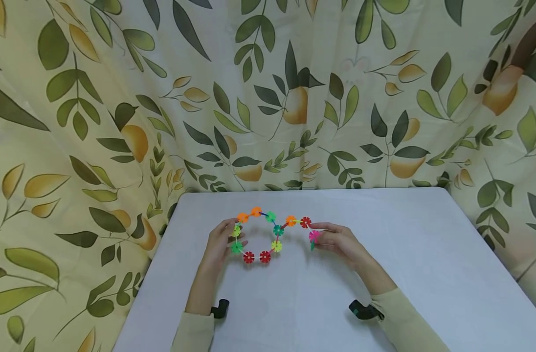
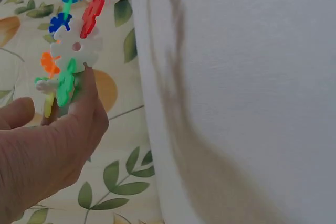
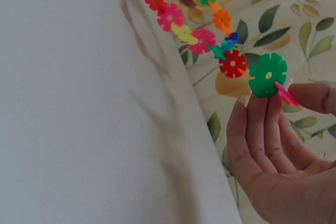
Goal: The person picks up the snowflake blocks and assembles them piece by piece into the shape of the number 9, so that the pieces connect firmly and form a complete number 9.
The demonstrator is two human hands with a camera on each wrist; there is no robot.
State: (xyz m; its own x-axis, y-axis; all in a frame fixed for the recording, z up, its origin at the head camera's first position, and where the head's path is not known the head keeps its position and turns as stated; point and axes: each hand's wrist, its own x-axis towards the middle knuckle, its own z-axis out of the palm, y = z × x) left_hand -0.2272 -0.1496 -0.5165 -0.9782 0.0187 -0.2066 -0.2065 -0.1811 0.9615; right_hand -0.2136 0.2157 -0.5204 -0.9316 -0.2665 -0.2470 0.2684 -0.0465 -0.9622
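A ring of colourful interlocking flower-shaped discs (image 1: 265,257) is held up over the table. From its right side runs a short branch with an orange disc (image 1: 291,221), a red disc (image 1: 305,223) and a pink disc (image 1: 314,236). My left hand (image 1: 217,244) grips the ring's left side, with fingers behind a green disc (image 2: 65,83) and the thumb in front. At the branch's far end, my right hand (image 1: 345,244) pinches the pink disc (image 3: 286,94) between thumb and fingers. A green disc (image 3: 268,75) joined to it stands at those fingertips.
A white-covered table (image 1: 404,234) lies under both hands, and their shadows fall on it. Behind and at the sides hangs a leaf-and-fruit patterned curtain (image 1: 268,142). A black wrist camera (image 1: 221,309) shows by the left forearm, another black camera (image 1: 365,310) by the right.
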